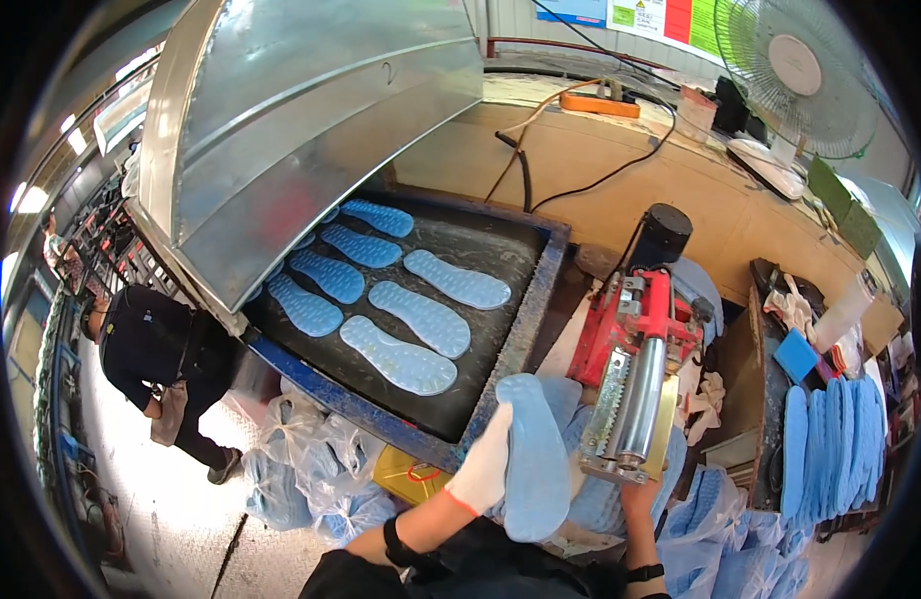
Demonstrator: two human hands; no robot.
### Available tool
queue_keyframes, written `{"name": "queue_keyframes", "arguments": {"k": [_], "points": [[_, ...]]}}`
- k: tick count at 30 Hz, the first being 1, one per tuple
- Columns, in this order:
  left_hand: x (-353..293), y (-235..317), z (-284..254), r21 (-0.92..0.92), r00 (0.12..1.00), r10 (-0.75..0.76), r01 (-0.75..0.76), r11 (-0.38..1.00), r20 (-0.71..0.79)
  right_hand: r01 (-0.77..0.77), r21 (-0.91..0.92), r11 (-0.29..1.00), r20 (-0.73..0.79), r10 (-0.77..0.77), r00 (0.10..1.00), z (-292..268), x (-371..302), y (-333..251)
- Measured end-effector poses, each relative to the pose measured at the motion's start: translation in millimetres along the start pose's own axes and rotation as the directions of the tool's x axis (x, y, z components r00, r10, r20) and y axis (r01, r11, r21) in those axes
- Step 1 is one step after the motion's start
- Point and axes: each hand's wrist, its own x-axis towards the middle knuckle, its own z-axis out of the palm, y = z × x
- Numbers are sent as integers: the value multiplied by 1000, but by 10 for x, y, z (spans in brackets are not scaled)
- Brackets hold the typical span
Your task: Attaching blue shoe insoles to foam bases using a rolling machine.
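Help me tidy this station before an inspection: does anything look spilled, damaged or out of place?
Nothing looks spilled or broken, and the blue insole in the left hand seems intact. Mildly untidy: a black cable dangles loose against the tan board, and what looks like a crumpled glove lies beside the red roller machine.

Left hand [480,474], 6 o'clock: white glove, orange-red cuff [461,503]. Single insole [536,464], 5 o'clock: pale blue. Laid-out insoles [420,317], 9 o'clock: light blue, dotted all over. Flat bed [495,248] beneath them: black; its rim [540,290] is blue, scuffed. Roller machine [592,349], 3 o'clock: red frame, silver roller [644,399], black motor [668,236]. Insole row [830,449], 4 o'clock: blue. Hood [320,130], 11 o'clock: silver-grey. Power strip [600,105], 1 o'clock: orange. Container [400,477], between 6 and 7 o'clock: yellow. Person [156,339], towards 9 o'clock: dark clothing. Fan hub [795,65], 2 o'clock: off-white.
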Motion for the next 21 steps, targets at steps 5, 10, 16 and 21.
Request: {"name": "queue_keyframes", "arguments": {"k": [5, 10, 16, 21], "points": [[723, 995, 394, -73, 919, 372, -365, 928, 135, -53, 30, 998, 5, 52, 999, -69, 14, 152], [1994, 2188, 83, -402, 875, 481, -423, 812, 51, -6, 77, 997, 17, 4, 1000, 63, -27, -26], [2235, 1781, 347, -177, 932, 328, -352, 919, -152, 110, 57, 992, -81, -105, 991, -85, -11, 17], [2019, 1848, 67, 29, 858, 503, -502, 864, -104, -27, 127, 992, -10, 28, 1000, 3, -9, -7]]}}
